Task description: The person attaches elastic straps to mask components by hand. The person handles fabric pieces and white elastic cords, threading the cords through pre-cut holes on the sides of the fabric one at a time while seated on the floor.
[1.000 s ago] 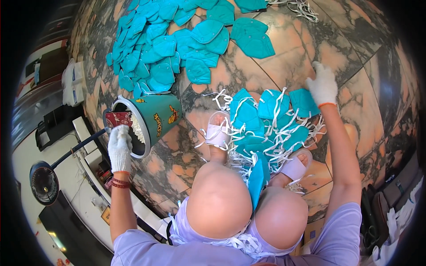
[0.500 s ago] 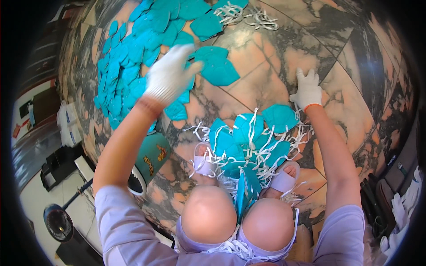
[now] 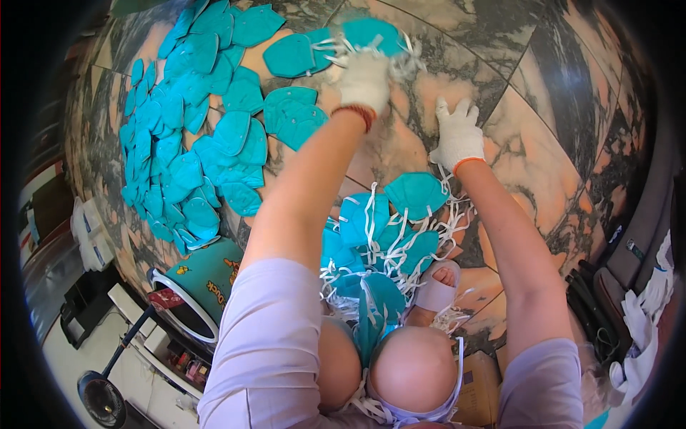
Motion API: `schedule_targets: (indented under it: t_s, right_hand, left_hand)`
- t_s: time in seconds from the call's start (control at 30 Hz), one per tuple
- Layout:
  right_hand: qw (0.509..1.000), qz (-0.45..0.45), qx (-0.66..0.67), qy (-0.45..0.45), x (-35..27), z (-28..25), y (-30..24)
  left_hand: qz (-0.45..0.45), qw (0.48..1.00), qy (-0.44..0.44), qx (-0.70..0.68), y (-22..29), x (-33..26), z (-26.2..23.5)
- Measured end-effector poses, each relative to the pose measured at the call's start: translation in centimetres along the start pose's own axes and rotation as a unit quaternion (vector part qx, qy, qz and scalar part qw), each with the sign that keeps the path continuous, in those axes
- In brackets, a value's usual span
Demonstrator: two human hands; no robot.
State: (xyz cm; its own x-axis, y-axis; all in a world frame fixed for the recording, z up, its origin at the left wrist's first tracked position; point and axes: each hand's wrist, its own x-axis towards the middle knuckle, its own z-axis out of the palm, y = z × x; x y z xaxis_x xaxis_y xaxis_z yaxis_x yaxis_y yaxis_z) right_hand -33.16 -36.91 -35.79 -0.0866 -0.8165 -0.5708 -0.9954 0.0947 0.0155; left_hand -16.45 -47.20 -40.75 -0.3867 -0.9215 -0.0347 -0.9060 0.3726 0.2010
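At the far middle, my left hand (image 3: 363, 84) in a white knit glove reaches onto the white straps of a teal cup-shaped face mask (image 3: 371, 34). Its fingers are blurred among the straps, so their grip is unclear. To its right, my right hand (image 3: 459, 136), also gloved, rests on the marble floor with fingers spread, holding nothing. Closer to me, between my feet and knees, several teal masks with white straps (image 3: 414, 194) lie bunched together. Another mask (image 3: 288, 55) lies just left of my left hand.
A wide spread of teal masks (image 3: 182, 171) covers the floor at the left. A teal bucket with a white rim (image 3: 202, 275) lies tipped near my left arm. White gloves (image 3: 639, 322) hang at the right edge. A round black-headed stand (image 3: 101, 397) is at lower left.
My left hand has swung right and away from me, from the mask pile to the strapped masks. My right hand stays spread on the floor. The view has shifted slightly.
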Motion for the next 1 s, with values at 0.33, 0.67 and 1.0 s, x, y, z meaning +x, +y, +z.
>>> schedule_targets:
  t_s: [0.33, 0.67, 1.0]
  right_hand:
    - [0.996, -0.047, 0.018, 0.079, 0.7, 1.8, 1.3]
    - [0.963, -0.131, 0.22, 0.084, -11.5, 7.7, -6.3]
    - [0.97, -0.185, 0.122, -0.094, -13.9, 8.2, -5.5]
  left_hand:
    - [0.127, 0.951, -0.211, -0.189, 3.8, -24.8, -2.1]
    - [0.231, 0.892, -0.237, -0.307, 7.3, -30.1, -7.3]
    - [-0.291, 0.955, 0.03, -0.037, -9.4, -30.6, -7.8]
